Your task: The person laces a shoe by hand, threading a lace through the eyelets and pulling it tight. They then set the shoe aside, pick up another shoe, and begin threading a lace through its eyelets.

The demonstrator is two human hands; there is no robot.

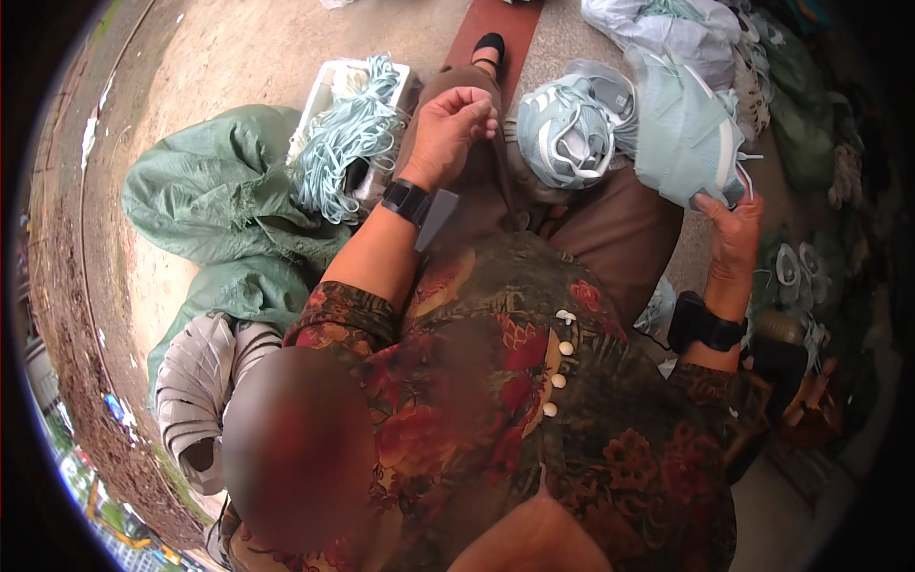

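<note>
My right hand (732, 229) grips a light blue shoe upper (688, 124) at one end, thumb on the near side, and holds it up over my right side. White trim and a loose lace show at that end. Above my left thigh, my left hand (453, 132) is raised with its fingers curled together; whatever may be in them is too small to make out. Left of the raised upper, a bundle of light blue and white shoe uppers (569, 133) lies by my knee, with laces across it.
Left of my leg stands a white box (319, 88) heaped with light blue shoelaces (348, 157). Beside it are green sacks (210, 176) and grey strappy shoe uppers (195, 372). A white bag (667, 33) sits far right, with more uppers (791, 267) at my right.
</note>
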